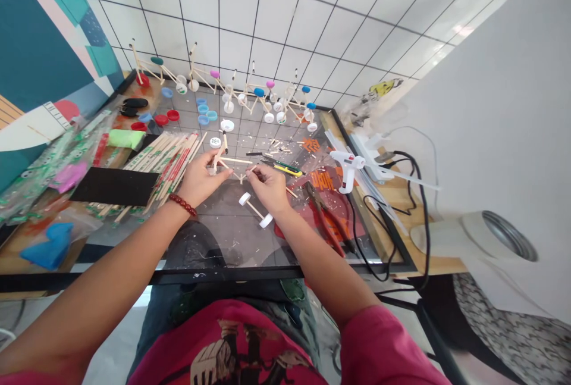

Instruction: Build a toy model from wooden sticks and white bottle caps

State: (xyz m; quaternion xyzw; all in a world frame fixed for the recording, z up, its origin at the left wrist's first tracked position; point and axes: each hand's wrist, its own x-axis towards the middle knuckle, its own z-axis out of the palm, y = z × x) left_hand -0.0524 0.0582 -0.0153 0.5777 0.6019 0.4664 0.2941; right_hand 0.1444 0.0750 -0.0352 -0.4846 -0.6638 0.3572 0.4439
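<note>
Low over the middle of the glass table, my left hand [203, 180] pinches a small frame of thin wooden sticks [236, 160] with a black-wrapped upright at its left end. My right hand [269, 185] is closed at the frame's right side, its fingertips touching a stick end; a thin stick sticks out beyond this hand. Just below the hands lies a stick axle [256, 209] with a white cap at each end. White caps [215, 142] rest behind my left hand. Cutters with a yellow handle [288, 169] lie behind my right hand.
Several finished stick models [259, 93] stand along the tiled wall. Bundled sticks [165, 162] and a black sheet [115, 186] lie left. Red-handled pliers [325, 212], a white glue gun [347, 168] and black cables are on the right. Blue and red caps [173, 115] sit back left.
</note>
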